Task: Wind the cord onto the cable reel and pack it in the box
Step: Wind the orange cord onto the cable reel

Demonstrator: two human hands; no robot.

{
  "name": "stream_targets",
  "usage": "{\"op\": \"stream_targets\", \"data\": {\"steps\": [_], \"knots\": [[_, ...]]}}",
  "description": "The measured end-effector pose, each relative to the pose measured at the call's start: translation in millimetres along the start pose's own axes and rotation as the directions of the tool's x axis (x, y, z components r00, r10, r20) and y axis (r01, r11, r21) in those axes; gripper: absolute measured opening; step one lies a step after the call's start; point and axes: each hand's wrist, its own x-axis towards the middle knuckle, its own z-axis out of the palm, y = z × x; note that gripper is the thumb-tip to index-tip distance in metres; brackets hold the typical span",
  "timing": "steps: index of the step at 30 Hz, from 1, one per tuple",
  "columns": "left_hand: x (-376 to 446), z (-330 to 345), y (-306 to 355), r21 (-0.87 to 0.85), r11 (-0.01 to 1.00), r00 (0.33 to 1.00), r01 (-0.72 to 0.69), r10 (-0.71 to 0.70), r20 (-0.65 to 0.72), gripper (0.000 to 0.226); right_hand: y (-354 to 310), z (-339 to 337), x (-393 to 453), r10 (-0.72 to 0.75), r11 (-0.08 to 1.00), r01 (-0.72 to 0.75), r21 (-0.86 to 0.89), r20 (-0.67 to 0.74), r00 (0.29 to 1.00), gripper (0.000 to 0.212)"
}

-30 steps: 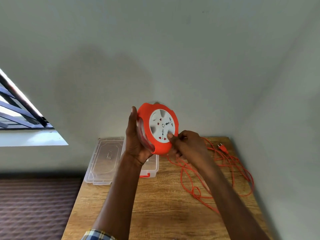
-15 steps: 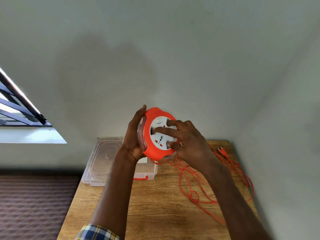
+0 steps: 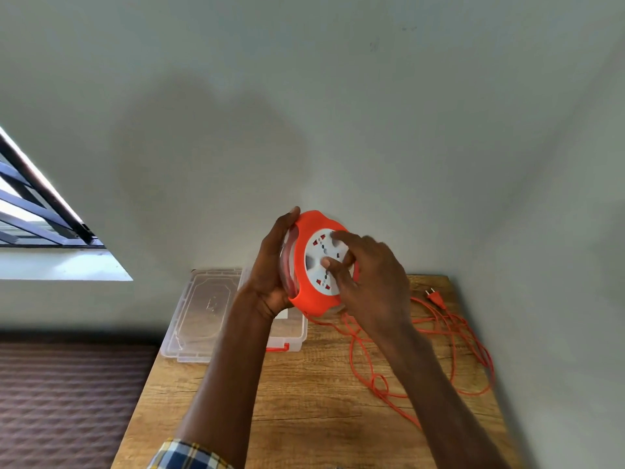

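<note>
I hold an orange cable reel (image 3: 306, 299) with a white socket face above the wooden table (image 3: 304, 401). My left hand (image 3: 270, 265) grips its back and left rim. My right hand (image 3: 368, 275) lies over the white face, fingers pressed into its recesses. The orange cord (image 3: 378, 380) trails from the reel's bottom and lies in loose loops on the table's right side, ending in an orange plug (image 3: 436, 297) near the far right corner. A clear plastic box (image 3: 291, 336) with its lid (image 3: 203, 306) open flat stands at the table's far left, partly hidden by my left arm.
Walls close the table in at the back and right. A barred window (image 3: 37, 211) is at the left. A dark patterned floor (image 3: 67, 394) lies left of the table's edge.
My right hand moved from the reel's lower edge up onto its white face, and the face has turned under the fingers. The reel dropped slightly.
</note>
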Motion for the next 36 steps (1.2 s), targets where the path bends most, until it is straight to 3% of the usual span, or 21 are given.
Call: {"op": "stream_targets", "data": {"steps": [2,5,10,12,14,17,21,26,32,36], "knots": [[-2.1,-3.0,2.7,-0.001,1.000,1.000,0.014,-0.014,0.003,0.064,10.3,-5.5,-1.2,-0.154,0.986,0.145,0.076,0.131,0.979,0.046],[-5.2,-6.4,3.3,0.013,0.999,0.999,0.039,-0.038,-0.004,0.066,22.0,-9.2,-2.0,-0.235,0.966,0.196,0.166,0.269,0.934,0.057],[-7.1,-6.6,3.9,0.034,0.999,0.999,0.035,-0.034,-0.035,0.062,22.5,-6.9,-2.9,-0.248,0.968,0.236,0.083,0.207,0.946,0.056],[-6.7,-2.6,4.7,0.039,0.999,0.999,0.016,-0.015,-0.030,0.060,17.4,-4.1,-5.0,-0.183,0.983,0.180,0.033,0.139,0.973,0.050],[-4.3,2.9,3.2,0.039,0.999,1.000,-0.005,0.006,-0.029,0.058,7.1,3.9,-7.6,-0.006,0.995,0.002,0.100,0.044,0.999,0.051],[-0.6,8.9,-3.8,0.044,0.999,0.997,-0.033,0.036,-0.065,0.056,-5.1,16.9,-8.4,0.185,0.971,-0.173,0.165,-0.056,0.981,0.055],[-1.4,7.0,-6.4,0.010,1.000,0.995,-0.025,0.025,-0.093,0.059,6.0,7.6,-6.8,0.021,0.999,-0.019,0.028,-0.038,0.999,0.047],[-5.4,3.4,-2.3,-0.001,1.000,0.998,0.006,-0.006,-0.058,0.061,25.0,-6.0,-7.0,-0.227,0.966,0.196,0.171,0.185,0.956,0.050],[-5.4,-2.8,-0.9,0.050,0.997,0.997,0.058,-0.055,-0.050,0.063,30.1,-8.6,-3.0,-0.254,0.964,0.216,0.154,0.306,0.918,0.062],[-3.9,1.2,0.7,0.061,0.997,0.998,0.045,-0.043,-0.035,0.061,25.5,-2.7,-7.1,-0.166,0.984,0.154,0.084,0.168,0.972,0.048]]}}
